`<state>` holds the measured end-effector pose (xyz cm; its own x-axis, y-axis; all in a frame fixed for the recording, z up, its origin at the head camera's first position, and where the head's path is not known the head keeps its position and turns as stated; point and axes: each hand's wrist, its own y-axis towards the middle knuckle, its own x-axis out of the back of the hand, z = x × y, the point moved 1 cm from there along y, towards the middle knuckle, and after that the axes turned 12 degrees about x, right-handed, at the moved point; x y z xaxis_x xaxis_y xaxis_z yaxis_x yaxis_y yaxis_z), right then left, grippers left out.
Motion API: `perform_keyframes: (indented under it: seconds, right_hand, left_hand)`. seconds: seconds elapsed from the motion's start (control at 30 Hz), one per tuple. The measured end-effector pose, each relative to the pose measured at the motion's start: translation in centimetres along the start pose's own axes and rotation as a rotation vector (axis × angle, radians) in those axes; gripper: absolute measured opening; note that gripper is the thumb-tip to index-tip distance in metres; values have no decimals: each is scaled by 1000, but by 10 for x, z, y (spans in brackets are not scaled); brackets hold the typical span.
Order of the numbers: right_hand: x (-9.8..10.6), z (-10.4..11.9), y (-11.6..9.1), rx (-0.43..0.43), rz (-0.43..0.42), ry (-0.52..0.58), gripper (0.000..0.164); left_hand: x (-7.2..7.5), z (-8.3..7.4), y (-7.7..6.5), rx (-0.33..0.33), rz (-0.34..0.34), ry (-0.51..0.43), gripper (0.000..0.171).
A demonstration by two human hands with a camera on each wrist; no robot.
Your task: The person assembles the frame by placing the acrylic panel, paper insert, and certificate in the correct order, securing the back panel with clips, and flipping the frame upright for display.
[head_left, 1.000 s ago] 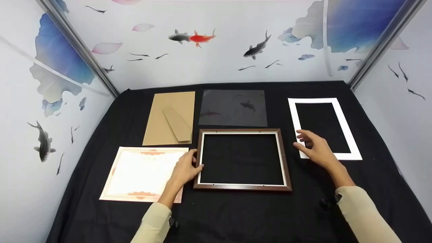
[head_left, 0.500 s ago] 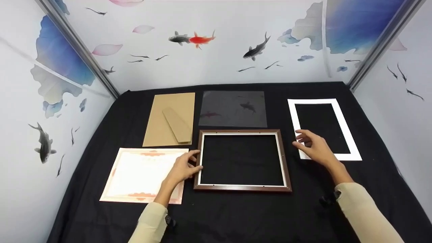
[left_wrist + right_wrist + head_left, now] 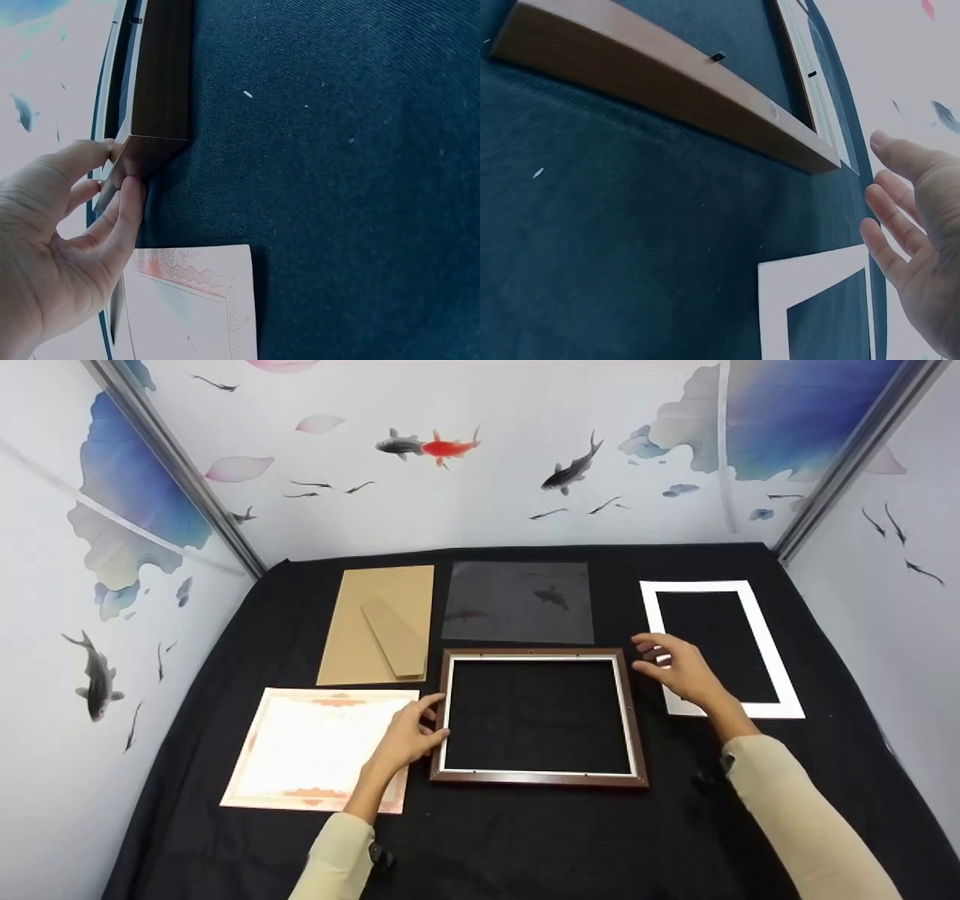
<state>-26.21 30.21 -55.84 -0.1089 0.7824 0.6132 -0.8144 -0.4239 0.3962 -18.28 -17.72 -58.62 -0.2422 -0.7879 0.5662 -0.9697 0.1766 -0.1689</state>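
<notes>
A brown picture frame with a silvery-white inner edge lies on the black cloth in the head view. My left hand pinches its left side; in the left wrist view the thumb is over the rim and the fingers touch the outer wall. My right hand hovers between the frame's right side and a white mat, fingers loosely bent and holding nothing. In the right wrist view those fingers are apart from both. An orange-bordered certificate lies left of the frame, partly hidden by my left hand.
Behind the frame lie a tan backing board with a folded stand and a clear sheet reflecting the fish-printed wall. White panels with metal posts enclose the cloth-covered table at the back and sides.
My right hand has moved left and slightly away from me, off the mat's left edge toward the frame. The left hand has stayed at the frame's left side, its wrist shifting slightly.
</notes>
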Motion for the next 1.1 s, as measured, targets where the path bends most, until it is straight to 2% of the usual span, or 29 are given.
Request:
perform_keyframes:
  seconds: [0.3,0.5,0.63,0.77,0.93,1.1]
  right_hand:
    - [-9,-1,25,7,49,2,40]
    - [-13,-3,32,-9,76,-4,39]
    - [-14,-5,34,-22,85,-6,38]
    - [-13,-6,36,-22,79,-3,37]
    - [-11,-10,41,3,22,-31,35]
    - [-9,-18,45,-24,18,-30,39]
  left_hand:
    - [2,-1,-1,81,4,-24,61]
    - [9,-7,-1,137,41,4,61]
    - [13,-8,1,144,59,-1,60]
    - [13,-7,3,152,52,-19,59]
    - [11,-8,4,161,39,-26,57]
    - [10,-11,5,182,42,-14,57]
